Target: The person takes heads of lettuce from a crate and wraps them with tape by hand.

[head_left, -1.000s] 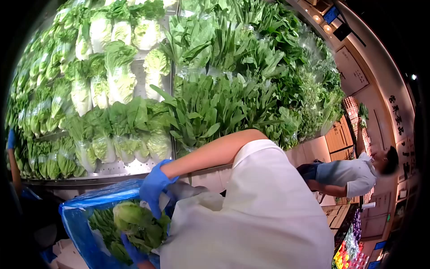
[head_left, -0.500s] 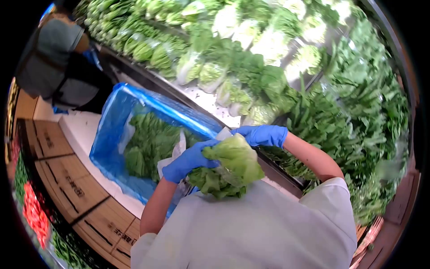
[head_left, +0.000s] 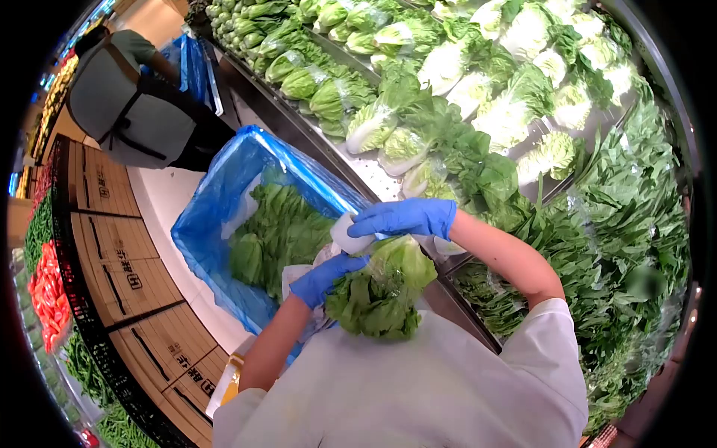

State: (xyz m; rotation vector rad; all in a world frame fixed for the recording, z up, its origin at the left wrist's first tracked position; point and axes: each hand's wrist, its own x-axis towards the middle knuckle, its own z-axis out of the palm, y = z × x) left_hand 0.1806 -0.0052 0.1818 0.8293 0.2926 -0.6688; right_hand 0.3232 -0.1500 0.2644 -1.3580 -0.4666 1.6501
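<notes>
A bunch of leafy green lettuce (head_left: 381, 299) is close to my chest, its pale end up and the frilly leaves hanging down. My left hand (head_left: 327, 281), in a blue glove, is closed round its left side. Above the lettuce, my gloved right hand (head_left: 407, 219) has its fingers bent over a smooth white roll-like piece (head_left: 351, 234); its exact kind is unclear. Just beyond my left hand is a crate lined with blue plastic (head_left: 200, 224), with more green lettuce (head_left: 280, 239) and some white paper inside.
A sloped display shelf (head_left: 366, 170) with wrapped cabbages (head_left: 441, 67) runs along the far side; loose leafy greens (head_left: 597, 284) fill the right. Brown cartons (head_left: 138, 287) line the left. A person in a grey apron (head_left: 142, 104) stands at upper left beside another blue-lined crate (head_left: 190, 71).
My right hand has moved left over the lettuce, and the white roll-like piece now shows in its fingers. The lettuce stays in my left hand. The view has shifted, showing more of the other person.
</notes>
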